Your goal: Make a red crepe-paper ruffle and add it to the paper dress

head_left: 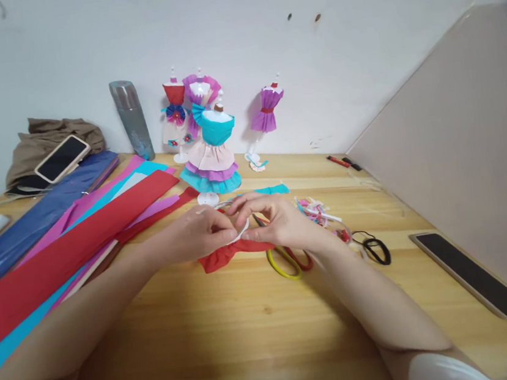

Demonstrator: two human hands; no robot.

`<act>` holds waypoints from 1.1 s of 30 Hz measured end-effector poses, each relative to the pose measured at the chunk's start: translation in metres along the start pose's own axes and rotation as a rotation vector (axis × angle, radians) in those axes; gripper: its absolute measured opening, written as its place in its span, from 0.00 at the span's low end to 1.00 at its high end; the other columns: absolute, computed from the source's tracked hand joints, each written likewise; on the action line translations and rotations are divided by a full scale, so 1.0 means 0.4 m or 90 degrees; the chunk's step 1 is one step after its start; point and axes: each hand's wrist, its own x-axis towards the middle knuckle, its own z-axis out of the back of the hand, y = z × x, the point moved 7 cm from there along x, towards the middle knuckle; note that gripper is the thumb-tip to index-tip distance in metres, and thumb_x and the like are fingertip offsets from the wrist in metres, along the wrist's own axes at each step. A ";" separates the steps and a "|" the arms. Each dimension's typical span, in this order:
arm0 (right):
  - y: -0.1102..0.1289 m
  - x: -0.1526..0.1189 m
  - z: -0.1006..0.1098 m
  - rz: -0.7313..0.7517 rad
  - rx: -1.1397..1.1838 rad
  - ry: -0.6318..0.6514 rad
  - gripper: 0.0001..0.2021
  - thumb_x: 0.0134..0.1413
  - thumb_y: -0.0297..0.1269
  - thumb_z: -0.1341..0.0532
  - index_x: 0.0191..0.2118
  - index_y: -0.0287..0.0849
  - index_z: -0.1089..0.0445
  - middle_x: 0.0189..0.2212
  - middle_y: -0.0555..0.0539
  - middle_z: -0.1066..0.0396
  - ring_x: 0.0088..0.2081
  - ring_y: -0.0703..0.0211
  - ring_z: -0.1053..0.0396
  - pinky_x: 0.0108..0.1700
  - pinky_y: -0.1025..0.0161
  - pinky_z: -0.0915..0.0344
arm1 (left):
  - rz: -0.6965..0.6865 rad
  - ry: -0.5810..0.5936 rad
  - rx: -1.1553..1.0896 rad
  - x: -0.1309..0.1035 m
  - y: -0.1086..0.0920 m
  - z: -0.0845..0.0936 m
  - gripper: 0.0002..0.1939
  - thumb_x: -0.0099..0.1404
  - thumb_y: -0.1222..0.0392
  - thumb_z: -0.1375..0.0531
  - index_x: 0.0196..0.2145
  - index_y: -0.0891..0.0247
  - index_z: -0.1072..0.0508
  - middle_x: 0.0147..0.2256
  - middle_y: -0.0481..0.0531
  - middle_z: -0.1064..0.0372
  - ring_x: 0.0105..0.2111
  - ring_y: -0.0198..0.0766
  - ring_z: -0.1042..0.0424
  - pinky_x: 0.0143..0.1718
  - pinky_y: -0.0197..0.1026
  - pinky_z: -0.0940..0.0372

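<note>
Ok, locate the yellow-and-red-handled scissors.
In the head view, the scissors lie on the wooden table just right of centre, partly behind the right hand, beside the gathered red strip.

No text, label, brand or number can be read for certain. The grey, cylindrical flask (135, 127) bears a pale pattern on its lower body, too small to tell as letters or picture. Faint marks low on the white wall (282, 44) are too indistinct to read, and the dark screen of the slim, pale-edged phone (474, 274) shows no legible characters.
</note>
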 end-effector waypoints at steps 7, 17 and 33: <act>-0.001 0.000 0.000 0.001 -0.020 -0.046 0.11 0.43 0.30 0.27 0.34 0.44 0.27 0.50 0.43 0.27 0.58 0.48 0.31 0.60 0.49 0.38 | 0.028 -0.041 -0.060 0.011 0.020 -0.011 0.16 0.59 0.56 0.43 0.17 0.64 0.35 0.17 0.42 0.52 0.19 0.27 0.52 0.21 0.35 0.59; 0.006 -0.001 -0.035 -0.034 0.064 0.080 0.17 0.40 0.42 0.22 0.35 0.43 0.26 0.53 0.41 0.29 0.53 0.49 0.28 0.51 0.54 0.31 | -0.003 0.102 -0.092 -0.007 -0.019 -0.022 0.13 0.57 0.60 0.40 0.17 0.66 0.27 0.18 0.46 0.36 0.21 0.29 0.40 0.22 0.34 0.49; 0.067 -0.035 0.082 0.016 0.006 -0.146 0.25 0.56 0.65 0.39 0.38 0.48 0.21 0.38 0.45 0.21 0.44 0.48 0.24 0.50 0.52 0.28 | 0.038 -0.137 -0.130 -0.020 -0.023 0.063 0.05 0.50 0.64 0.39 0.20 0.66 0.25 0.19 0.46 0.33 0.21 0.29 0.38 0.22 0.32 0.45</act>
